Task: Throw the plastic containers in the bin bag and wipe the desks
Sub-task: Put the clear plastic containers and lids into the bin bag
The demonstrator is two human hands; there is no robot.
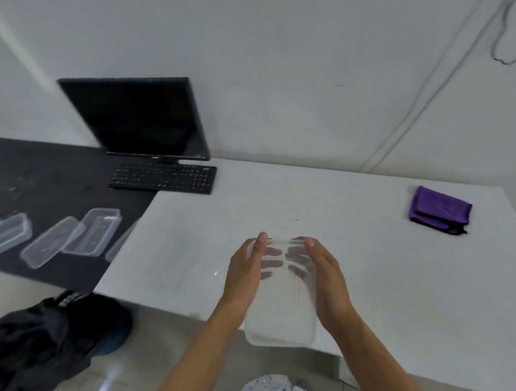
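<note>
The step in hand looks like the throwing away: one container is picked up and not yet binned. None of the wiping seems to have begun.

At 8 o'clock the bag [51,343] slumps on the floor, black, soft and crumpled; its mouth cannot be made out. Above it, at 9 o'clock, the loose containers [91,230] lie on the dark surface [45,173]. They are clear, thin, rectangular tubs with rounded corners, and a flat lid leans on one of them. At 11 o'clock stand a black monitor [137,120] and a keyboard [165,178].

At 6 o'clock the held container [281,311] hangs over the near edge of the white surface [370,264]. The left hand [245,272] and right hand [324,275] grip its long sides. The fingers [262,239] curl round it, thumbs on the rim, the rest showing through the clear base.

The next move likely calls for a swing toward 8 o'clock and a drop into the bag, perhaps with one hand freed to open it. The thin plastic should flex under a hard squeeze.

At 3 o'clock a folded purple cloth [438,209], plush with a dark edge, lies untouched.
</note>
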